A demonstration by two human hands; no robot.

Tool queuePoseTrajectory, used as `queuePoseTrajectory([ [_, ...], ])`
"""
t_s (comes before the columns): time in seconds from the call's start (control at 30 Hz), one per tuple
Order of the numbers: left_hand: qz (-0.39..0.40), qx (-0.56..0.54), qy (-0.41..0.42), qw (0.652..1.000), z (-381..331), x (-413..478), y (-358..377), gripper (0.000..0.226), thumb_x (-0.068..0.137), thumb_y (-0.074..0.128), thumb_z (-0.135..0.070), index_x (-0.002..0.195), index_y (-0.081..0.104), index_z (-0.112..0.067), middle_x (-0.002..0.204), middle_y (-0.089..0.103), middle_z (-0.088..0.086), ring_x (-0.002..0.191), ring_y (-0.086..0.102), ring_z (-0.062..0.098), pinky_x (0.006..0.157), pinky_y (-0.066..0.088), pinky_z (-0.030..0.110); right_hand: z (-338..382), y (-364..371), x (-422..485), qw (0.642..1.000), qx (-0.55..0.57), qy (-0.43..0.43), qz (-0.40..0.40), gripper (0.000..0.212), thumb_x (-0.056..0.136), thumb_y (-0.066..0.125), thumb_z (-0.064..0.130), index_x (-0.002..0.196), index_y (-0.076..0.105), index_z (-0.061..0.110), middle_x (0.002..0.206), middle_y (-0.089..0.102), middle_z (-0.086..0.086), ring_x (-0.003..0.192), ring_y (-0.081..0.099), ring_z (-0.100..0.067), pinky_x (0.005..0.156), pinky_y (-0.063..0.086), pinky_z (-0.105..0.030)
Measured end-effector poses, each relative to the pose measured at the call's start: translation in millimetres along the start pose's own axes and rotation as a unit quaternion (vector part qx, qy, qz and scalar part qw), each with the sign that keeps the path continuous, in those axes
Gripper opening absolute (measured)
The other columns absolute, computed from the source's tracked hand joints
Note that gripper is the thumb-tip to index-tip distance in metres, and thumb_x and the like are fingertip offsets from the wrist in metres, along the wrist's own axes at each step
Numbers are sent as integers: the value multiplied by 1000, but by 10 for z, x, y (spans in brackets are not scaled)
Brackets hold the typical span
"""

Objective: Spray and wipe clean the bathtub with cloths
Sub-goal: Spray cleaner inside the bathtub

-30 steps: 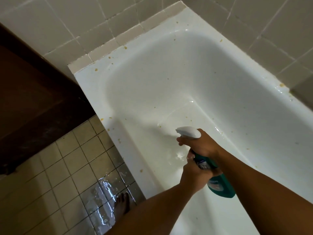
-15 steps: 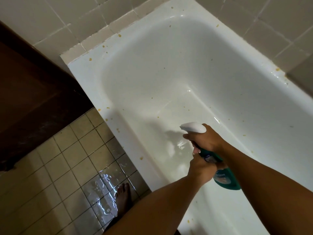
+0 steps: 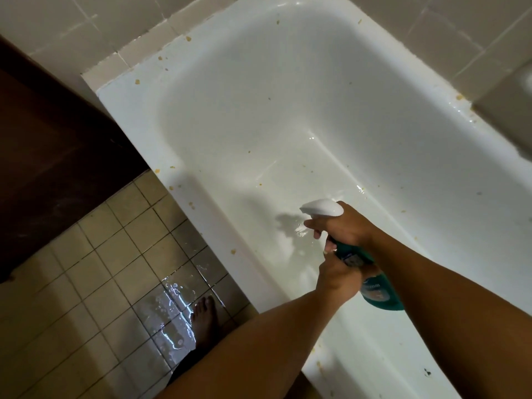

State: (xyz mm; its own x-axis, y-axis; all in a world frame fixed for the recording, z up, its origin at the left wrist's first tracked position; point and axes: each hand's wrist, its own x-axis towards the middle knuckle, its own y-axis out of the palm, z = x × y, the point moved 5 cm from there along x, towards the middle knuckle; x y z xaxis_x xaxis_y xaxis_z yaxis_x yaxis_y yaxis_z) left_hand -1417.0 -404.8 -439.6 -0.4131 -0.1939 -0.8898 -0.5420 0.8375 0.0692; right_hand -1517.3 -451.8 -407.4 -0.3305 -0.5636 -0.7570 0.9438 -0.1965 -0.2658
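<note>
We hold the spray bottle in 2 hands above the bathtub.

Nearest, our left hand wraps its fingers round the green body. Just beyond, our right hand grips the neck, 1 finger at the trigger, with the white head pointing left over the wet tub bottom. Brown specks dot the rim. The far end lies open up to the tiled wall.
</note>
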Motion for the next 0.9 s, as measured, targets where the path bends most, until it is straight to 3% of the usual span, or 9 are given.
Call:
queuePoseTrajectory([
  [0.13,-4,16,-6,1000,104,57,22,90,82,84,-34,153,28,-26,144,55,0,132,54,29,114,40,43,-40,-3,-52,1000,-7,7,-15,43,89,72,33,93,67,-10,68,69,-17,54,65,-32,65,55,-32],
  [0.23,3,17,-2,1000,97,41,28,111,62,91,-52,151,29,-29,142,56,-1,131,56,29,113,42,44,-66,-13,-81,1000,16,2,-12,38,88,74,37,107,71,4,86,76,-13,59,70,-35,67,58,-37],
  [0.3,15,9,-8,1000,124,52,73,105,66,91,-47,150,30,-29,140,57,-2,131,56,28,115,42,45,-69,-18,-95,1000,0,3,-14,35,89,73,36,99,71,2,84,76,-12,60,71,-35,68,59,-36],
  [0.4,29,-11,-16,999,117,32,84,109,64,94,-43,151,30,-30,138,57,-3,131,55,29,116,41,47,-39,-30,-117,999,-34,14,-38,38,90,71,35,76,66,0,63,70,-13,52,68,-28,64,54,-32],
  [0.47,24,18,15,999,25,-11,8,116,58,92,-54,152,28,-31,137,57,-5,130,56,27,115,41,44,-4,-61,-147,997,-26,10,-67,39,90,71,37,73,64,3,60,69,-10,50,66,-23,63,50,-29],
  [0.53,24,61,49,997,-103,-89,-105,126,46,87,-66,151,27,-33,134,55,-9,131,55,24,113,41,40,69,-102,-224,996,17,-13,-89,34,90,73,41,87,68,7,72,74,-4,56,71,-24,65,55,-30],
  [0.6,23,95,79,992,-152,-82,-218,114,60,92,-53,150,25,-35,139,54,-12,133,53,20,113,41,37,160,-123,-285,993,50,-39,-100,36,87,75,46,102,69,14,86,76,-1,61,74,-22,70,56,-31],
  [0.77,14,185,163,969,-468,-213,-528,106,65,94,-40,148,29,-34,137,54,-18,128,54,13,107,44,26,459,-282,-479,979,91,-90,-159,31,85,79,41,106,68,20,95,75,4,71,75,-12,68,57,-28],
  [0.9,-20,238,218,946,-906,-548,-702,100,66,95,-35,147,36,-30,145,54,-12,133,53,17,110,46,34,732,-473,-899,958,160,-135,-198,34,87,80,30,116,64,28,96,76,5,84,76,-17,85,63,-44],
])
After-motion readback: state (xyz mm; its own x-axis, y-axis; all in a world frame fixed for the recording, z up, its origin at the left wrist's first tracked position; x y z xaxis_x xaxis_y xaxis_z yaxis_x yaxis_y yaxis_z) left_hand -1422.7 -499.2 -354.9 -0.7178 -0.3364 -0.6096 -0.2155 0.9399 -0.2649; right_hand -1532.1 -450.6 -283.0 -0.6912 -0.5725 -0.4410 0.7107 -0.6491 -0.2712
